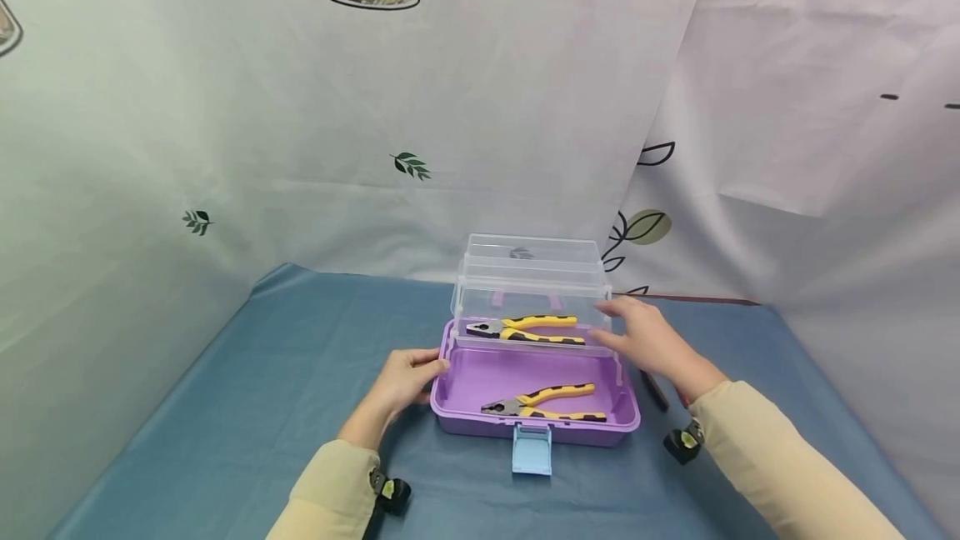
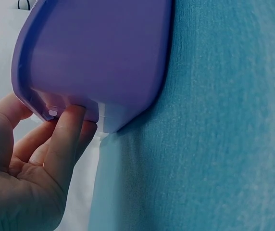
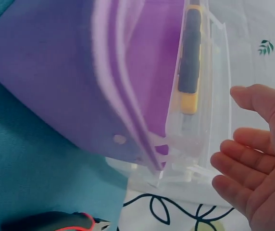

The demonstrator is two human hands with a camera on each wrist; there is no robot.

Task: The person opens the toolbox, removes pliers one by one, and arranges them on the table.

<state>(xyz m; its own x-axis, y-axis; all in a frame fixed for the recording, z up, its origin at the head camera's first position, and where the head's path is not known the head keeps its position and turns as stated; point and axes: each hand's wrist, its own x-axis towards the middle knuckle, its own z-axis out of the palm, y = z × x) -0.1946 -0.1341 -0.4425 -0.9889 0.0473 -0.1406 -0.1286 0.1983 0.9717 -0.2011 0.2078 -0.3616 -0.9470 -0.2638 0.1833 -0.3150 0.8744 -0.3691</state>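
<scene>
A purple toolbox (image 1: 600,437) stands with its clear lid (image 1: 555,250) raised and a clear tray (image 1: 427,346) over its back part. One pair of yellow-and-black combination pliers (image 1: 540,321) lies in the tray; a second pair of pliers (image 1: 557,392) lies on the box floor, handles to the right. My left hand (image 1: 401,382) grips the box's left end, thumb at the rim and fingers against the outer wall, as the left wrist view shows. At the tray's right end my right hand (image 3: 262,163) is spread with nothing in it, thumb apart from the fingers.
A light blue latch (image 1: 532,450) hangs down at the box front. To the right, a tool with a black and red handle (image 3: 51,220) lies on the blue cloth (image 1: 300,407), partly covered by my right arm in the head view. A white printed curtain (image 1: 337,232) stands behind.
</scene>
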